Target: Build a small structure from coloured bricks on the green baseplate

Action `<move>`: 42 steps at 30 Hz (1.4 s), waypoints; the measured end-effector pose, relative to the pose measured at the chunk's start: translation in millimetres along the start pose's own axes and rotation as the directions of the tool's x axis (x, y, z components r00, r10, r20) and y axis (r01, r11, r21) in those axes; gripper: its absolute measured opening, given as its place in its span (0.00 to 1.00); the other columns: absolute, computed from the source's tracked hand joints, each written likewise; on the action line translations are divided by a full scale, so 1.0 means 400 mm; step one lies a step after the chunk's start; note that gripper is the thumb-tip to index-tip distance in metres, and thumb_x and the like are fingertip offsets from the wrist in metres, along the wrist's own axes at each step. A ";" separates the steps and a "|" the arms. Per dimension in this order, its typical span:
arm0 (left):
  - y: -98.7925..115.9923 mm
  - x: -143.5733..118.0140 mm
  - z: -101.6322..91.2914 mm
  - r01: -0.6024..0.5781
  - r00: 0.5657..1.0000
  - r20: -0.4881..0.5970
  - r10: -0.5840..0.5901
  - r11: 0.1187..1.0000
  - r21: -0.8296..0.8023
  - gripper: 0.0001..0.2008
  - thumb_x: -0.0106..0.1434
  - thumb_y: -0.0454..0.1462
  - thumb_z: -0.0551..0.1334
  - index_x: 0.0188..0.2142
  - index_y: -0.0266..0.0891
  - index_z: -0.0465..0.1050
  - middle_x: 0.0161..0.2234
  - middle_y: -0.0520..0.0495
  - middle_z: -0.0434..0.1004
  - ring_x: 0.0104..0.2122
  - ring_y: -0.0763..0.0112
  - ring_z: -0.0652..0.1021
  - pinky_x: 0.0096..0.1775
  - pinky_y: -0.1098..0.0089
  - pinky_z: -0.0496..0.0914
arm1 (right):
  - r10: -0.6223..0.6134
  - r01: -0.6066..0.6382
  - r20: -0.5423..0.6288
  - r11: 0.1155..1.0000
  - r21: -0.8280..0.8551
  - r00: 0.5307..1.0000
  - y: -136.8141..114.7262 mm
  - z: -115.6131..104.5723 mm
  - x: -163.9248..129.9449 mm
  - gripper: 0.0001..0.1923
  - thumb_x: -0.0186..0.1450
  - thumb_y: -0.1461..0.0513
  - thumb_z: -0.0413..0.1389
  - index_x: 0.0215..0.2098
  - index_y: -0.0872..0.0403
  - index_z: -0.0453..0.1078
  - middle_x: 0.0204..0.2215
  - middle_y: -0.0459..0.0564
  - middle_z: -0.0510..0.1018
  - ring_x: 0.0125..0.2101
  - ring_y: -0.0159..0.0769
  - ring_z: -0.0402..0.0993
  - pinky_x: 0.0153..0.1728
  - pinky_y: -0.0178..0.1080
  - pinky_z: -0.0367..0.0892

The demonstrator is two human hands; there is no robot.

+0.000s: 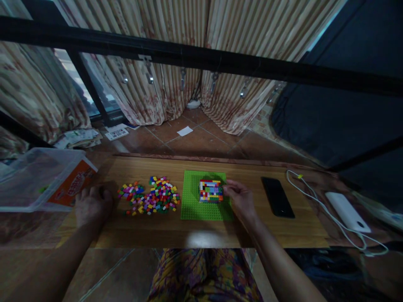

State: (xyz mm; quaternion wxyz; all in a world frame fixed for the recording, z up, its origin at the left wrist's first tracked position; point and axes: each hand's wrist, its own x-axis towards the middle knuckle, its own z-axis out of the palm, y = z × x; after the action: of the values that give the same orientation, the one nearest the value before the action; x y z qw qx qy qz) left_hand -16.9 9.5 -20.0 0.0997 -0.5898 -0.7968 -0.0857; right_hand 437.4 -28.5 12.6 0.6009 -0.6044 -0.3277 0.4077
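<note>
A small block of many-coloured toy bricks [210, 191] is built up on a green baseplate [192, 209], with an opening in its top. My right hand [241, 199] is at the block's right side, thumb and fingers pinched together. Whatever lies between those fingertips is too small to make out. On the left end of the table my left hand [92, 205] rests with its fingers curled in, beside a clear plastic bin [47, 180]. Between that hand and the baseplate lies a loose pile of small coloured bricks [157, 197].
A black phone [277, 197] lies on the wooden table [141, 233] to the right. Farther right are a white power bank [348, 212] and a white cable [330, 214]. A dark rail [201, 56] crosses in front of striped curtains [170, 29].
</note>
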 end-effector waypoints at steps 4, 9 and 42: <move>0.003 -0.004 -0.001 0.010 1.000 -0.003 -0.011 0.999 -0.042 0.21 0.63 0.42 0.48 0.46 0.31 0.70 0.45 0.33 0.72 0.47 0.51 0.69 0.51 0.54 0.63 | -0.131 0.126 -0.087 0.990 -0.063 0.988 -0.043 -0.005 -0.038 0.17 0.50 0.55 0.66 0.34 0.56 0.76 0.26 0.48 0.80 0.26 0.34 0.74 0.29 0.37 0.69; 0.007 -0.012 0.004 0.019 0.998 -0.054 -0.025 0.994 -0.105 0.19 0.62 0.40 0.49 0.46 0.33 0.71 0.44 0.34 0.72 0.48 0.50 0.69 0.51 0.54 0.62 | -0.228 0.237 0.068 0.951 -0.198 0.971 -0.084 0.046 -0.153 0.11 0.57 0.56 0.63 0.36 0.53 0.77 0.32 0.49 0.82 0.33 0.36 0.78 0.36 0.39 0.71; 0.011 -0.021 0.006 0.012 0.996 -0.091 -0.025 0.990 -0.140 0.17 0.61 0.39 0.51 0.44 0.34 0.71 0.44 0.35 0.72 0.46 0.50 0.70 0.49 0.55 0.63 | -0.107 0.488 0.531 0.577 -0.655 0.840 0.079 0.322 -0.150 0.08 0.59 0.66 0.56 0.35 0.52 0.75 0.33 0.48 0.81 0.34 0.37 0.77 0.38 0.37 0.67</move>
State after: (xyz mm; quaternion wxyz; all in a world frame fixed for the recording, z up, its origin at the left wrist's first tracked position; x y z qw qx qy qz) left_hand -10.4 3.5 -24.5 0.0941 -0.5834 -0.7887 -0.1693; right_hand 292.9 -24.4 -6.0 0.2560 -0.6277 -0.6942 0.2419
